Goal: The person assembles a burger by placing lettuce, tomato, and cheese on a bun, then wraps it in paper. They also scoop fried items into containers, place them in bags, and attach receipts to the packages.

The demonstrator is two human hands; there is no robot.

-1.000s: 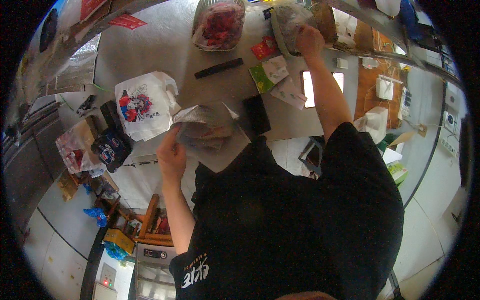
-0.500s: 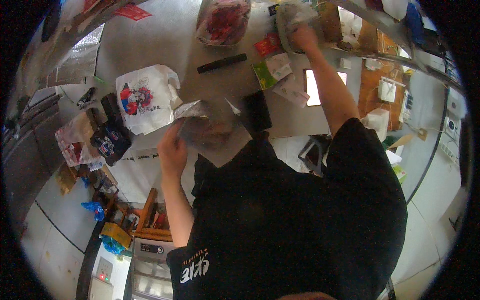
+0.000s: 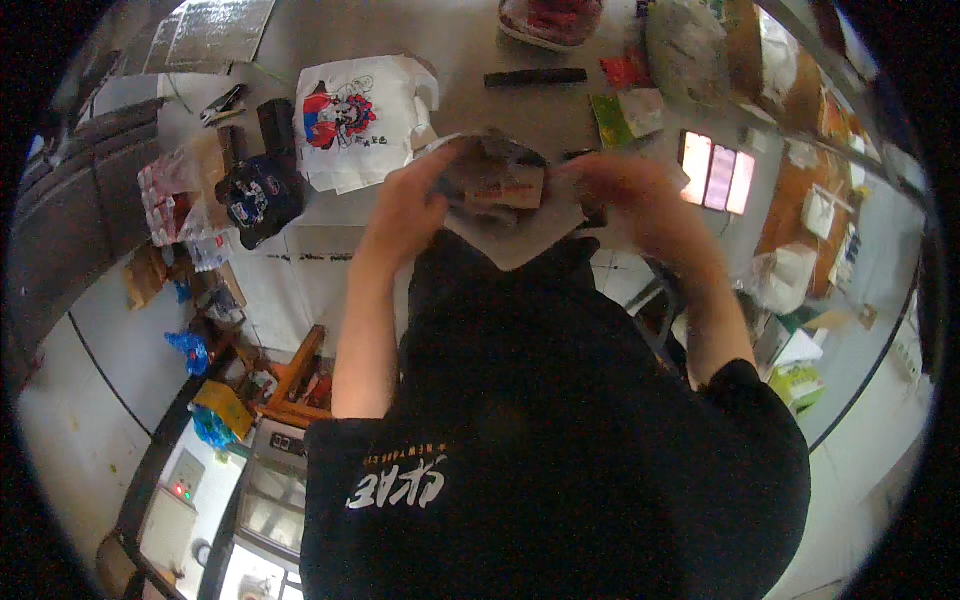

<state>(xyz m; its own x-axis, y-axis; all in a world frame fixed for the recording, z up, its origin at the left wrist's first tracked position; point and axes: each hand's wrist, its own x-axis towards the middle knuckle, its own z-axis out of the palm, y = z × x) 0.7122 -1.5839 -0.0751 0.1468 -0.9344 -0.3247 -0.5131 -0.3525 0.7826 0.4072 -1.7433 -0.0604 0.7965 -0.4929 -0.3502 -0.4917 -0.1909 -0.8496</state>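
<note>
A pale bag with a shiny, open mouth is in front of my chest, over the near edge of the table. Something brownish with faint markings shows inside or through it, too blurred to name. My left hand is closed on the bag's left edge, thumb and fingers pinching it. At the bag's right side is my right hand, smeared by motion; whether its fingers hold anything is hidden. A white printed bag with a red and blue figure lies flat just beyond my left hand.
Farther off lie a black bar, a tub of red contents, a red packet, a green-and-white packet and a clear plastic bag. A lit phone is at right, a black cap at left.
My right hand has come back from the clear plastic bag at the far right to the pale bag's right side. My left hand still grips the bag, now raised and wider at its mouth.
</note>
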